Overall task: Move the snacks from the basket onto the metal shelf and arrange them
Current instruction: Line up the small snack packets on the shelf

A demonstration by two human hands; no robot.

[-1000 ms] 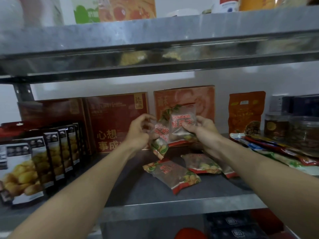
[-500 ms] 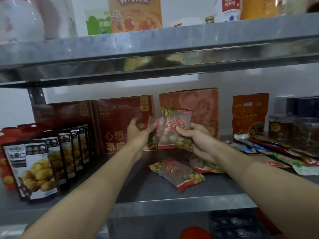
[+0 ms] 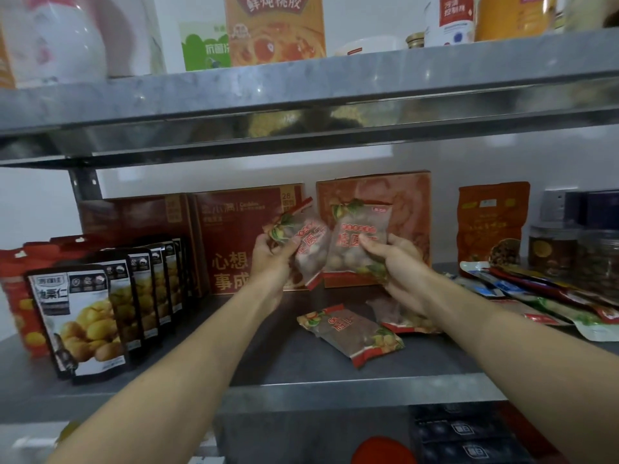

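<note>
Both my hands are raised over the middle of the metal shelf (image 3: 301, 393). My left hand (image 3: 273, 259) grips a clear longan snack bag (image 3: 310, 244) with red print, tilted to the right. My right hand (image 3: 395, 262) holds a second, upright longan bag (image 3: 360, 234) right beside it; the two bags touch. A third bag of the same kind (image 3: 351, 333) lies flat on the shelf below my hands, and a fourth (image 3: 407, 321) lies partly hidden under my right wrist. No basket is in view.
A row of upright chestnut pouches (image 3: 83, 316) fills the shelf's left. Red gift boxes (image 3: 241, 236) stand along the back wall. Flat snack packets (image 3: 542, 296), an orange pouch (image 3: 490, 222) and jars (image 3: 552, 252) crowd the right. The upper shelf (image 3: 301, 92) hangs close overhead.
The bags I held bunched together have been split: my left hand took one and lifted it, my right hand keeps the other upright. The view drew closer to the shelf.
</note>
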